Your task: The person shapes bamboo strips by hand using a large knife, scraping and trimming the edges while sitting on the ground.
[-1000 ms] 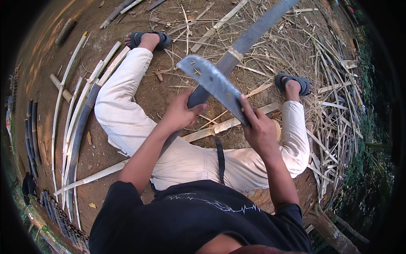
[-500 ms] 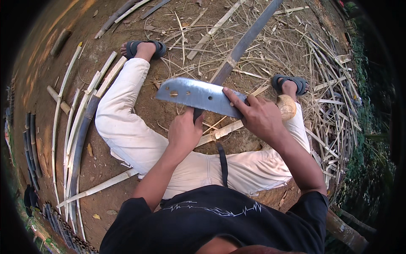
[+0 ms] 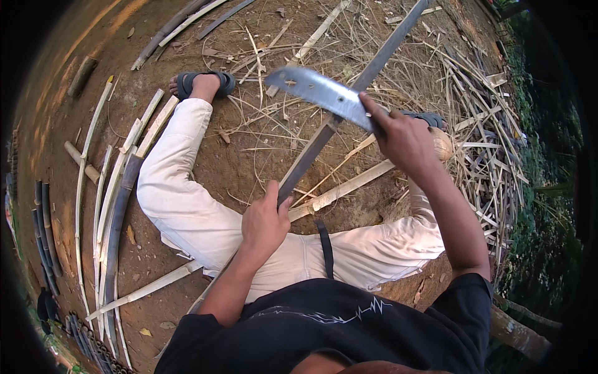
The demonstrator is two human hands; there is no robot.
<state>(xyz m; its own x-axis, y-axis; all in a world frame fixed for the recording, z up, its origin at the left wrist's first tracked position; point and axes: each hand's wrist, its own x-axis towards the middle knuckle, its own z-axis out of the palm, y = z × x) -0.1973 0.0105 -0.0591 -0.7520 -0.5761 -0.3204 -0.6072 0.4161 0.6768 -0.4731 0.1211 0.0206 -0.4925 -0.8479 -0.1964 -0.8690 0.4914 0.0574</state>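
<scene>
Clamping bamboo strip (image 3: 310, 156) in left hand (image 3: 265, 218), apparently for steadiness; gripping knife (image 3: 324, 92) in right hand (image 3: 403, 137), extending forefinger (image 3: 372, 107) along blade (image 3: 300, 76), presumably for control.

Holds left grip (image 3: 265, 221) curled at seven o'clock from centre; holds right grip (image 3: 405, 143) closed at two o'clock, with index finger (image 3: 374, 112) extended toward ten.

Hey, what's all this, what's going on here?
A person's left hand grips a long, dark bamboo strip. The right hand holds a broad, grey metal blade that crosses over the strip in this view; whether they touch is hard to tell. A heap of thin, pale bamboo scraps lies to the person's right.
</scene>
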